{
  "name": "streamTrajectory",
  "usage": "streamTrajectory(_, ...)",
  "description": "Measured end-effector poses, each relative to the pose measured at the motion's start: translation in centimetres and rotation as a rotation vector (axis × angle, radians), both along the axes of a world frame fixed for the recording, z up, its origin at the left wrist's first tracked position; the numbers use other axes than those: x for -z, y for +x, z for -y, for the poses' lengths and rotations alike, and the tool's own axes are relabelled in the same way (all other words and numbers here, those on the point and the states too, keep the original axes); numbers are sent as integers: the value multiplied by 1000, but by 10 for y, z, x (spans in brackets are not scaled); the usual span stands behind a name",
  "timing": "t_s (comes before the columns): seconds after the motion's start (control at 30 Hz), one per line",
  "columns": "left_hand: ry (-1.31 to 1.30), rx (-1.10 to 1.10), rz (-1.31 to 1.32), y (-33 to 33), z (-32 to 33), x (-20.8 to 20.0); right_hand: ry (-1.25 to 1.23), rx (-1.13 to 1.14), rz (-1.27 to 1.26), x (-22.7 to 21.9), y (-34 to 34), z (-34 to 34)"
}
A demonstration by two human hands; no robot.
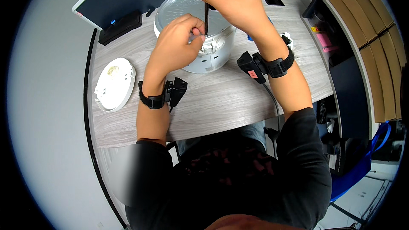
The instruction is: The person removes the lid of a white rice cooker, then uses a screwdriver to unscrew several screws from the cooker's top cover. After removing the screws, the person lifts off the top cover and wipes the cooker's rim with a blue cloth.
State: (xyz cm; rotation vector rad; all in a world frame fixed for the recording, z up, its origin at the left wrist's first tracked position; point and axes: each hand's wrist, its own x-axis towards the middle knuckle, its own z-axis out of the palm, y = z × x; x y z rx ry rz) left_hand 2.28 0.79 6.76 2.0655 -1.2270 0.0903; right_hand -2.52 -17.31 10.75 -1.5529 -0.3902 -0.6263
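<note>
The grey worktop (pixel 213 102) carries a white pot (pixel 203 66), upper centre; the right hand (pixel 238 2) grips a screwdriver (pixel 206 19); the left hand's (pixel 174 44) fingers curl by its tip, hold unclear. Best press straight.

The table (pixel 208 104) has a light grey wood-grain top. Standing upright on it is a round white appliance (pixel 213 58); a round white part (pixel 116 86) lies well apart, near the left edge. Beyond that part rest a black box-shaped object (pixel 121 29) and a small black item (pixel 150 12).
</note>
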Motion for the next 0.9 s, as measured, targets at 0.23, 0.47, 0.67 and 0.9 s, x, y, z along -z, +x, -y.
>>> streamTrajectory(0.23,39,-5,-15,-1,1,-2,138,-119,30,2,3,0)
streamTrajectory(0.47,39,15,-19,0,2,-3,218,-183,107,15,19,9)
streamTrajectory(0.67,34,9,3,0,1,-1,130,18,35,5,8,-5)
streamTrajectory(0.9,28,20,-22,0,1,-2,193,-140,73,5,8,5)
